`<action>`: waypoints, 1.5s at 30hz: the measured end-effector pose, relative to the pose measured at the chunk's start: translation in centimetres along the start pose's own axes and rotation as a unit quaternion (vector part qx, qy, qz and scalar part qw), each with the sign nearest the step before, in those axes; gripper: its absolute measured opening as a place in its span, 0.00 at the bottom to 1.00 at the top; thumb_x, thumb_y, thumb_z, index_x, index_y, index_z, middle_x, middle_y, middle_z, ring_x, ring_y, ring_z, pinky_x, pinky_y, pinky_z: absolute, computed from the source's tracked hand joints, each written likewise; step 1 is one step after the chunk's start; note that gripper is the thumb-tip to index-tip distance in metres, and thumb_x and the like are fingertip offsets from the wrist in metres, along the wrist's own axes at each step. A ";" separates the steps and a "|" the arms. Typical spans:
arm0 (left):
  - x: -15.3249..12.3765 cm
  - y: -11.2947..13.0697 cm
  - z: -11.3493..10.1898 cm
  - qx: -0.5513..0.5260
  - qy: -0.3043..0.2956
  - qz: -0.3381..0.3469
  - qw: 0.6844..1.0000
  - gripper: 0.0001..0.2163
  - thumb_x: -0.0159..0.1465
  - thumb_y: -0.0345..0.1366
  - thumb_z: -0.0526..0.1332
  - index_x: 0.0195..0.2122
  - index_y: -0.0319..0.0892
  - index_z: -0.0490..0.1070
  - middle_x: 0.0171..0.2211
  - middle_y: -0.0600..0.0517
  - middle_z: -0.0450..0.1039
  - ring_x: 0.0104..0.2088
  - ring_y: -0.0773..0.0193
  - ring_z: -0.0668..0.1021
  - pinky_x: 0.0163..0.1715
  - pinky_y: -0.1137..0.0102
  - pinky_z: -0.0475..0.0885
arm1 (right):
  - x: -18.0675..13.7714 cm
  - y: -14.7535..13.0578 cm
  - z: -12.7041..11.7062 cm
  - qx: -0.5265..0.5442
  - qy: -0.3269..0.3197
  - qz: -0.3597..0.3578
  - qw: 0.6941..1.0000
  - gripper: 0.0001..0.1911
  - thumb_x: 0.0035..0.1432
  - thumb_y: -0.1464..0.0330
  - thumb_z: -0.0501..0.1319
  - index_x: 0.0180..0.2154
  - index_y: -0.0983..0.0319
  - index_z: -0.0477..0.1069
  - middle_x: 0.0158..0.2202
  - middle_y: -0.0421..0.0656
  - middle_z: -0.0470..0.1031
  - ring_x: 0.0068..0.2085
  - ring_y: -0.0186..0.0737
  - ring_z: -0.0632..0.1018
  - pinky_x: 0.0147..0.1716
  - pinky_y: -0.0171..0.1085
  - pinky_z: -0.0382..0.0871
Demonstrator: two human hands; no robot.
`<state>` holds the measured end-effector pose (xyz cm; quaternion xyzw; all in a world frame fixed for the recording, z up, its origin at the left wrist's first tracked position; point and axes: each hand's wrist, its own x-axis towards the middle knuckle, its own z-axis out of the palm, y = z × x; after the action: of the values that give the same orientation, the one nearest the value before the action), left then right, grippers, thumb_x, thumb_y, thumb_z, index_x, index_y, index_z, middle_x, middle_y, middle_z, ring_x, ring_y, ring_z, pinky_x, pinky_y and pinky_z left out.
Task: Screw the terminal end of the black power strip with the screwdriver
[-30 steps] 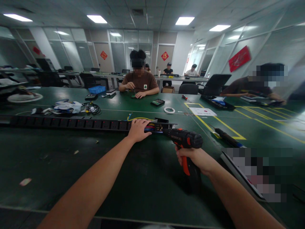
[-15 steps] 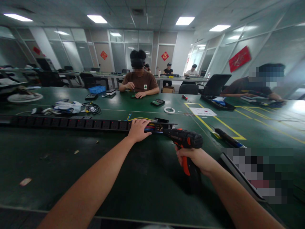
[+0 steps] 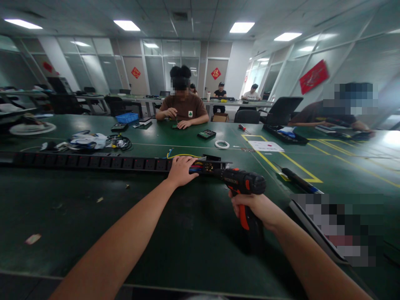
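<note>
A long black power strip point(image 3: 93, 161) lies across the green table point(image 3: 78, 216). Its right end is open, with coloured wires point(image 3: 200, 167) showing inside. My left hand point(image 3: 181, 170) lies on that end, fingers curled over the casing and pressing it down. My right hand point(image 3: 254, 208) grips the handle of a black and red cordless screwdriver point(image 3: 242, 187). The tool's tip points left into the open end of the strip, right beside my left fingers.
A dark pen-shaped tool point(image 3: 298, 180) lies to the right by yellow floor-tape lines. A roll of white tape point(image 3: 222, 144), a meter point(image 3: 206, 134), cables and gloves point(image 3: 89, 140) sit farther back. A person in a brown shirt point(image 3: 183, 109) works opposite; another person point(image 3: 331, 114) sits at right.
</note>
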<state>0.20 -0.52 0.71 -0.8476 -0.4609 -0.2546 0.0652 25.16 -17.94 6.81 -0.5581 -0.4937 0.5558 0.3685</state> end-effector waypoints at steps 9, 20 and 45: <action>0.0 0.0 0.0 0.003 0.008 0.006 1.000 0.29 0.63 0.52 0.68 0.63 0.50 0.68 0.60 0.47 0.72 0.61 0.47 0.70 0.64 0.50 0.56 | -0.1 0.0 0.0 0.001 -0.007 -0.008 1.000 0.10 0.46 0.65 0.67 0.33 0.61 0.73 0.20 0.38 0.74 0.24 0.40 0.75 0.27 0.38 0.68; 0.0 0.0 0.0 0.002 0.003 0.003 1.000 0.29 0.62 0.52 0.68 0.63 0.51 0.68 0.61 0.47 0.72 0.61 0.46 0.70 0.64 0.50 0.56 | 0.0 -0.1 0.0 -0.005 -0.011 -0.008 1.000 0.09 0.46 0.67 0.66 0.32 0.60 0.73 0.19 0.38 0.74 0.23 0.40 0.75 0.26 0.37 0.68; 0.0 0.0 0.1 0.000 0.003 0.002 1.000 0.30 0.62 0.52 0.68 0.64 0.51 0.68 0.61 0.47 0.72 0.62 0.46 0.70 0.64 0.50 0.56 | 0.2 0.0 -0.1 -0.007 -0.017 -0.011 1.000 0.08 0.46 0.67 0.66 0.31 0.60 0.72 0.19 0.37 0.74 0.23 0.40 0.75 0.26 0.37 0.68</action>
<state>0.28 -0.50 0.69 -0.8477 -0.4591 -0.2572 0.0677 25.28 -17.76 6.77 -0.5461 -0.5098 0.5577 0.3619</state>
